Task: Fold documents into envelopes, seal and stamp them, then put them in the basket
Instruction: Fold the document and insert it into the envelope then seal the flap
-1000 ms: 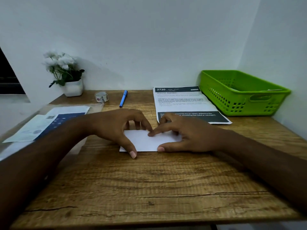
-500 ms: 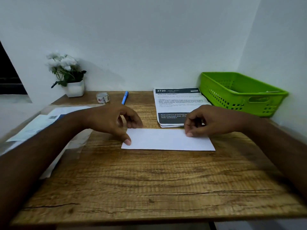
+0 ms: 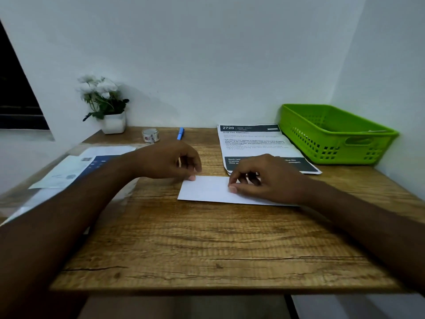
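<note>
A folded white document (image 3: 207, 189) lies flat on the wooden tabletop (image 3: 207, 245), just in front of a stack of printed sheets (image 3: 255, 143). The right hand (image 3: 269, 178) rests on the document's right half, its grip curled, with the thumb tip and fingertips pressing the paper down rather than pinching it. The left hand (image 3: 170, 161) sits at the document's upper left corner, its grip loosely curled, one fingertip touching that corner. A green plastic basket (image 3: 340, 134) stands at the far right, just beside the printed sheets. Toward the back wall lie a blue pen (image 3: 180, 133), a roll of tape (image 3: 150, 135) and a potted white flower (image 3: 105, 104). More papers (image 3: 76, 166) lie at the left edge.
</note>
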